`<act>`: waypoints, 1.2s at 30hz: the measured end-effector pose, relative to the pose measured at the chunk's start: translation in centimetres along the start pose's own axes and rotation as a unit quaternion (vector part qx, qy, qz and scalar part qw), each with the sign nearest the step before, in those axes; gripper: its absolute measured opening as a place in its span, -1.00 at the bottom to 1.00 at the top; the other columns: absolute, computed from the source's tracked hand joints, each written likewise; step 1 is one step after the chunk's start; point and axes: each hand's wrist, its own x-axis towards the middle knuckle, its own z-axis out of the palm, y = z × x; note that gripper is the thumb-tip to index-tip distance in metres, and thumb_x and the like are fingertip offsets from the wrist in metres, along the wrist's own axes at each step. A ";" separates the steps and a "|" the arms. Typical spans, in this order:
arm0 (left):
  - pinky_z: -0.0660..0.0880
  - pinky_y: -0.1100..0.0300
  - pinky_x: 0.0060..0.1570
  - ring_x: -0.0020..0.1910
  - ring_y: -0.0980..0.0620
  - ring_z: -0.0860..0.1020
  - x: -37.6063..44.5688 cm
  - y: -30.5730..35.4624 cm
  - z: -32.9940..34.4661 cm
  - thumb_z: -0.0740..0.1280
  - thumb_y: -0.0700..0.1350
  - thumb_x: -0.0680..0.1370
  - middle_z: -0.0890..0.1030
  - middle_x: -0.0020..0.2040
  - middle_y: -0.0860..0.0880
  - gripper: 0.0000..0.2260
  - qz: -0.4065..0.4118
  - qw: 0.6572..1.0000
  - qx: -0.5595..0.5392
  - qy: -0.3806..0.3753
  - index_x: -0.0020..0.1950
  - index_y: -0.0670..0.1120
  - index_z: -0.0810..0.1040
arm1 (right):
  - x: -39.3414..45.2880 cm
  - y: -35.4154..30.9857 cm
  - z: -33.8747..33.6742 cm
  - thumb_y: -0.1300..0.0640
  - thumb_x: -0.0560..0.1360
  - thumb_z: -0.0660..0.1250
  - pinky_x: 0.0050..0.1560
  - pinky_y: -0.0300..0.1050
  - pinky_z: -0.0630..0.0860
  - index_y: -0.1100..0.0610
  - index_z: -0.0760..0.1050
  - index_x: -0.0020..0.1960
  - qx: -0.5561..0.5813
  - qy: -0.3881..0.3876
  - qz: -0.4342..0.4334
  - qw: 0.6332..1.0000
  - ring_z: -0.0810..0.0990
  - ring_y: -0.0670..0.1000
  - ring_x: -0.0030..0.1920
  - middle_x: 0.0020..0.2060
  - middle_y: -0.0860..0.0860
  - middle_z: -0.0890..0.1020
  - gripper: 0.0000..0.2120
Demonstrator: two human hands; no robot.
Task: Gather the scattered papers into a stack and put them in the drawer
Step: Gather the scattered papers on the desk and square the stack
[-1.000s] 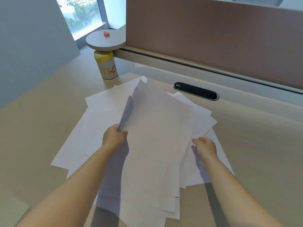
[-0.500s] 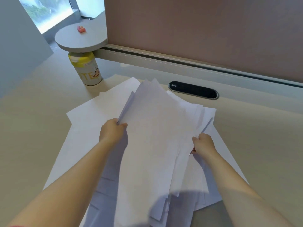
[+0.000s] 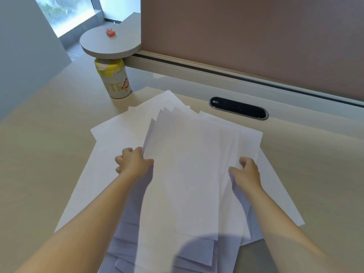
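Several white paper sheets lie fanned in a loose overlapping pile on the beige desk. My left hand pinches the left edge of the upper sheets, which are lifted a little off the pile. On the pile's right side, my right hand has its fingers curled on the edges of the sheets. More sheets lie flat underneath, sticking out to the left and right. No drawer is in view.
A white and yellow canister stands at the back left under a round grey shelf with a small pink object. A black cable slot sits behind the papers, before a brown partition.
My right hand went from resting on the lower right sheets to gripping the right edges. The fanned sheets have drawn closer together. The view shifted slightly.
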 end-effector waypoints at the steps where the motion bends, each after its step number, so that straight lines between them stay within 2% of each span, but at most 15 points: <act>1: 0.29 -0.06 0.26 0.37 -0.20 0.19 -0.4 0.3 0.3 0.26 -0.03 0.51 0.24 0.43 -0.12 -0.68 0.013 1.000 0.005 -0.008 0.22 -0.13 0.44 | -0.1 -0.1 0.3 0.26 0.50 0.23 0.20 -0.14 0.30 0.18 0.20 0.42 0.061 -0.024 -0.003 0.998 0.27 0.11 0.41 0.46 0.07 0.23 -0.49; 4: 0.35 -0.01 0.19 0.32 -0.22 0.26 -0.7 1.0 1.0 0.28 -0.08 0.50 0.31 0.38 -0.15 -0.68 0.036 0.999 -0.026 -0.027 0.21 -0.18 0.45 | -0.5 -1.4 0.8 0.27 0.54 0.17 0.08 -0.27 0.28 0.15 0.20 0.42 0.090 -0.081 -0.026 0.992 0.33 0.01 0.34 0.42 0.01 0.26 -0.54; 7: 0.43 0.05 -0.02 0.11 -0.21 0.49 -0.9 1.0 1.2 0.33 -0.19 0.46 0.48 0.20 -0.22 -0.71 0.040 0.986 -0.155 -0.039 0.14 -0.25 0.43 | 0.1 -1.6 0.4 0.27 0.54 0.17 0.01 -0.33 0.29 0.15 0.18 0.43 0.083 -0.063 -0.031 0.994 0.33 -0.08 0.17 0.24 -0.03 0.35 -0.52; 10: 0.36 0.13 -0.04 0.02 -0.11 0.45 -1.6 0.8 1.5 0.34 -0.24 0.45 0.47 0.07 -0.17 -0.71 -0.004 0.971 -0.228 -0.065 0.12 -0.19 0.36 | 0.5 -0.6 -0.9 0.23 0.47 0.23 0.23 0.01 0.34 0.17 0.18 0.43 -0.046 0.074 0.019 0.996 0.36 0.14 0.33 0.36 0.09 0.37 -0.46; 13: 0.40 0.12 0.05 0.04 -0.14 0.47 -2.8 1.0 2.0 0.36 -0.25 0.44 0.47 0.05 -0.22 -0.70 -0.045 0.957 -0.263 -0.110 0.13 -0.29 0.41 | -0.2 1.0 -2.2 0.25 0.43 0.26 0.16 0.09 0.41 0.29 0.28 0.35 -0.098 0.079 0.081 0.989 0.38 0.28 0.29 0.37 0.23 0.34 -0.50; 15: 0.38 0.03 0.24 0.13 -0.16 0.50 -4.0 1.4 2.6 0.39 -0.25 0.44 0.56 0.05 -0.26 -0.56 -0.062 0.935 -0.311 -0.161 0.25 -0.40 0.39 | -0.8 1.8 -2.7 0.31 0.43 0.25 -0.09 -0.10 0.39 0.30 0.44 0.05 -0.027 0.043 0.071 0.996 0.46 0.25 0.08 0.26 0.23 0.42 -0.80; 16: 0.37 0.06 0.22 0.09 -0.10 0.49 -4.8 1.6 2.8 0.38 -0.27 0.45 0.56 -0.05 -0.19 -0.58 -0.062 0.927 -0.321 -0.184 0.24 -0.41 0.39 | -1.1 2.1 -2.7 0.34 0.42 0.25 -0.18 -0.08 0.45 0.22 0.38 -0.20 -0.001 0.027 0.061 0.998 0.42 0.18 -0.08 0.05 0.21 0.49 -0.93; 17: 0.37 0.11 0.14 0.00 -0.06 0.48 -5.5 1.9 3.1 0.36 -0.30 0.46 0.53 -0.14 -0.11 -0.66 -0.057 0.920 -0.331 -0.201 0.19 -0.38 0.42 | -1.3 2.2 -2.7 0.36 0.42 0.25 -0.31 -0.04 0.16 0.18 0.28 -0.32 0.033 0.010 0.051 0.998 0.36 0.12 -0.16 -0.17 0.15 0.46 -0.78; 18: 0.35 0.16 0.06 -0.09 -0.05 0.48 -6.1 2.0 3.4 0.34 -0.33 0.47 0.50 -0.22 -0.08 -0.74 -0.050 0.916 -0.336 -0.213 0.14 -0.32 0.44 | -1.4 2.5 -2.7 0.38 0.42 0.25 -0.01 -0.18 0.30 0.18 0.31 -0.31 0.070 -0.016 0.043 0.997 0.36 0.09 -0.19 -0.25 0.11 0.43 -0.79; 20: 0.35 0.17 -0.04 -0.21 -0.05 0.47 -7.0 2.0 3.7 0.33 -0.35 0.46 0.45 -0.29 -0.08 -0.82 -0.022 0.928 -0.312 -0.205 0.02 -0.23 0.43 | -2.0 2.8 -2.9 0.38 0.44 0.27 0.17 0.01 0.42 0.31 0.49 -0.09 0.088 -0.048 0.039 0.994 0.47 0.09 -0.11 -0.17 0.12 0.50 -0.93; 25: 0.38 0.14 -0.12 -0.09 -0.09 0.47 -8.2 -0.2 3.5 0.31 -0.27 0.47 0.51 -0.17 -0.12 -0.90 0.023 0.947 -0.313 -0.068 -0.05 -0.16 0.45 | -3.5 3.3 -3.1 0.38 0.44 0.24 -0.25 -0.14 0.34 0.21 0.40 -0.15 0.091 -0.096 0.030 0.991 0.39 0.08 -0.27 -0.26 0.15 0.41 -0.90; 28: 0.42 0.06 -0.03 0.01 -0.21 0.53 -8.3 -2.6 2.6 0.29 -0.17 0.47 0.52 -0.19 -0.11 -0.93 -0.003 0.971 -0.232 0.052 -0.09 -0.15 0.49 | -3.9 3.6 -2.1 0.27 0.48 0.23 0.04 -0.06 0.43 0.20 0.46 0.14 -0.048 -0.077 -0.039 0.995 0.49 0.16 0.07 0.07 0.17 0.50 -0.76; 31: 0.30 -0.05 0.22 0.34 -0.24 0.33 -8.0 -5.4 1.9 0.27 -0.10 0.49 0.51 0.11 -0.16 -0.80 -0.050 0.989 -0.096 0.096 0.03 -0.18 0.52 | -4.6 3.6 -1.2 0.04 0.52 0.19 0.42 0.02 0.17 0.22 0.13 0.46 -0.227 -0.066 -0.096 0.967 0.15 0.19 0.46 0.46 0.19 0.20 -0.42; 33: 0.11 -0.20 0.40 0.48 -0.25 0.12 -8.0 -6.8 2.0 0.25 -0.07 0.51 0.33 0.41 -0.21 -0.67 -0.075 0.993 -0.069 0.059 0.22 -0.18 0.47 | -5.2 4.0 -0.2 -0.08 0.54 0.10 0.49 0.04 -0.07 0.20 -0.11 0.51 -0.308 -0.093 -0.092 0.942 -0.11 0.18 0.52 0.53 0.19 -0.07 -0.31; 36: 0.08 -0.20 0.43 0.50 -0.25 0.09 -7.9 -7.7 2.0 0.24 -0.07 0.52 0.31 0.43 -0.23 -0.64 -0.052 0.996 -0.062 0.044 0.26 -0.20 0.44 | -5.4 4.6 0.8 -0.13 0.55 0.01 0.48 0.05 -0.24 0.20 -0.28 0.50 -0.354 -0.122 -0.117 0.920 -0.28 0.16 0.51 0.51 0.18 -0.25 -0.27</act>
